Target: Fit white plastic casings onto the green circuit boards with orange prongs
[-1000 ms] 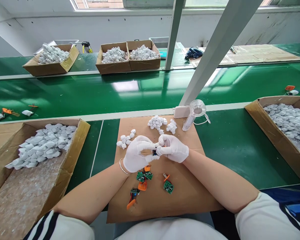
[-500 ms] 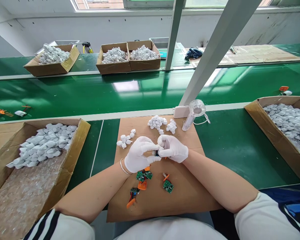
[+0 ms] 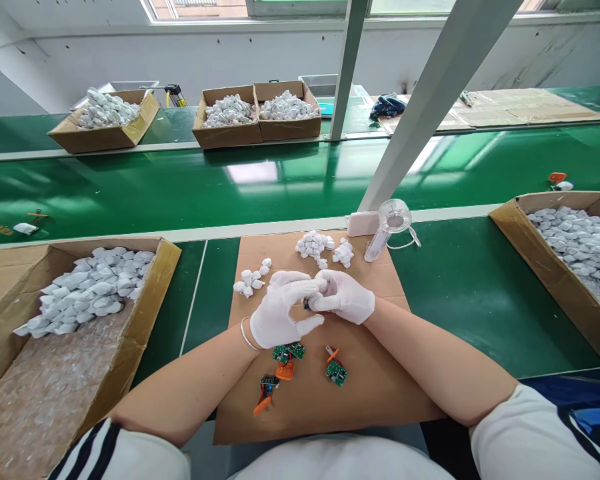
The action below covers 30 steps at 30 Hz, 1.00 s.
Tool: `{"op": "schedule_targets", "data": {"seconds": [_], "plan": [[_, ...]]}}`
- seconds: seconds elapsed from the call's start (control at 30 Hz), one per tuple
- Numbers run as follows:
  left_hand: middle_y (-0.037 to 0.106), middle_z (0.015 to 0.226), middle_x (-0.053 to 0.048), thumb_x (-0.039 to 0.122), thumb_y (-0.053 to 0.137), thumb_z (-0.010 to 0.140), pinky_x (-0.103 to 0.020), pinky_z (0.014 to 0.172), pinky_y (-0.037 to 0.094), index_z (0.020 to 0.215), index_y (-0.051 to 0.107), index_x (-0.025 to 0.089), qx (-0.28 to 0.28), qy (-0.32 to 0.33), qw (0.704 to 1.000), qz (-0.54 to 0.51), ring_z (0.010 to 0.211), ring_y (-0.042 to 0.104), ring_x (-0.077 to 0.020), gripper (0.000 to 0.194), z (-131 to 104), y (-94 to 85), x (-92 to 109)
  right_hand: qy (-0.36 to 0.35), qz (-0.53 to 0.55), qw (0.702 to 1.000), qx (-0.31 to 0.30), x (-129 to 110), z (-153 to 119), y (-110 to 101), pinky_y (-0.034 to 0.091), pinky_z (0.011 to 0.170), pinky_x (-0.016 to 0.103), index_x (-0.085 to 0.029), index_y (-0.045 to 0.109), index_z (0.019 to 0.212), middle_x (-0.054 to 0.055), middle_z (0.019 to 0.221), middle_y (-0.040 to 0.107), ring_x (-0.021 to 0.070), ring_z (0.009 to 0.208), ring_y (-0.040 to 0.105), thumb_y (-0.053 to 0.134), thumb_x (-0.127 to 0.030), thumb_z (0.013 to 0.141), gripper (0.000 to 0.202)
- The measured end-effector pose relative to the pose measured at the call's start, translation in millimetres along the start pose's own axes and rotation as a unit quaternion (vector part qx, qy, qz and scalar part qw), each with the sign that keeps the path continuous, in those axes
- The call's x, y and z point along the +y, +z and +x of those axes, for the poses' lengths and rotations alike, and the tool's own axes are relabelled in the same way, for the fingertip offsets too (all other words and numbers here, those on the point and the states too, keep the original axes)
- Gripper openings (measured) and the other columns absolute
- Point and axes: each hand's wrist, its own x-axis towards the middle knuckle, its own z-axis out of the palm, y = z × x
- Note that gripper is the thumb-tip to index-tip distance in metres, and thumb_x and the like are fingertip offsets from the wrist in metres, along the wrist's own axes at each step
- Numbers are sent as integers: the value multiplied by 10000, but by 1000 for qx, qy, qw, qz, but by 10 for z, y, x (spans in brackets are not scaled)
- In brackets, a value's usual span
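My left hand point(image 3: 286, 308), in a white glove, meets my right hand point(image 3: 346, 297), gloved too, above the cardboard sheet point(image 3: 370, 380). The fingers of both close on a small white piece with a dark part point(image 3: 307, 305), mostly hidden by the gloves. My left thumb stands a little apart below it. Nearer to me lie green circuit boards with orange parts point(image 3: 285, 370) and another green circuit board point(image 3: 337, 373) with an orange piece wired to it. Small white shells point(image 3: 314, 245) are heaped beyond my hands, with a looser group point(image 3: 250, 281) to the left.
A clear plastic device with a round head point(image 3: 394, 217) stands at the sheet's back right. Cardboard boxes of white shells flank me, one left point(image 3: 167, 267) and one right point(image 3: 550, 287). Beyond runs a green conveyor point(image 3: 180, 187) bearing several parts. A slanted grey post point(image 3: 425, 100) rises behind the sheet.
My left fingers have shifted up over the small piece and the left thumb has come away from it. Parts on the conveyor have moved left.
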Motion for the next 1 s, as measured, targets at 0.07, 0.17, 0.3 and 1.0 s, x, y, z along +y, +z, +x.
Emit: {"op": "schedule_targets", "data": {"seconds": [0.07,0.17,0.3,1.0], "plan": [[660,975,-40,301,751,703,-388,841,475,1110,598,261,-14,-8,999,41,947,612,-219,436,15,-10,32,0,-12,1000,0,12,-6,3,456,557,247,-171,485,720,-41,636,622,120,594,604,856,-162,546,410],[651,900,-20,313,762,706,-356,803,447,1019,639,257,-2,-11,997,71,874,617,-193,341,29,-16,49,-18,-13,1000,1,29,-18,19,447,522,245,-174,485,715,-51,611,610,114,544,589,856,-155,543,408],[636,818,3,296,772,693,-340,758,426,930,646,258,21,-3,997,72,811,605,-175,272,47,-14,49,-48,-12,999,12,46,-37,36,470,527,270,-181,478,708,-39,618,632,134,559,606,856,-130,533,420],[639,878,-22,316,728,720,-371,804,439,920,663,244,-60,-52,994,77,881,593,-200,223,-40,68,53,0,-144,989,-30,-8,-71,6,456,550,228,-181,479,829,-94,603,505,81,561,524,779,-153,632,360]]}}
